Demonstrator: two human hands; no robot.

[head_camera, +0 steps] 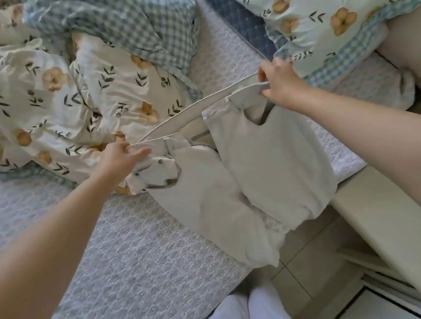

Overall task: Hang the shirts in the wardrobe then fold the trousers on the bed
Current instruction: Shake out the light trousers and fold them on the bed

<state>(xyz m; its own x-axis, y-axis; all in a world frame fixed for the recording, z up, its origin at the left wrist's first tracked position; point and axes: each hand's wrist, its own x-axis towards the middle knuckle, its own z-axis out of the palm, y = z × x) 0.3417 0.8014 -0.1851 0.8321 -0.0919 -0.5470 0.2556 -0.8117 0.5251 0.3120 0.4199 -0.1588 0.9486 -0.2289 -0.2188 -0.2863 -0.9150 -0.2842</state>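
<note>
A pair of pale beige trousers [270, 157] hangs stretched between my hands over the edge of the bed [125, 249]. My left hand [121, 157] pinches the waistband at its left end, near the button. My right hand [280, 81] grips the waistband at its right end, lifted a little higher. The waist gapes open between them. Both legs bunch up below, their lower parts drooping past the mattress edge toward the floor. No shirts or wardrobe are in view.
A crumpled floral and blue-checked duvet [75, 83] lies on the bed's left and back. A floral pillow [331, 6] sits at the back right. A pale bedside unit [398, 229] stands right of the bed over a tiled floor [319, 278].
</note>
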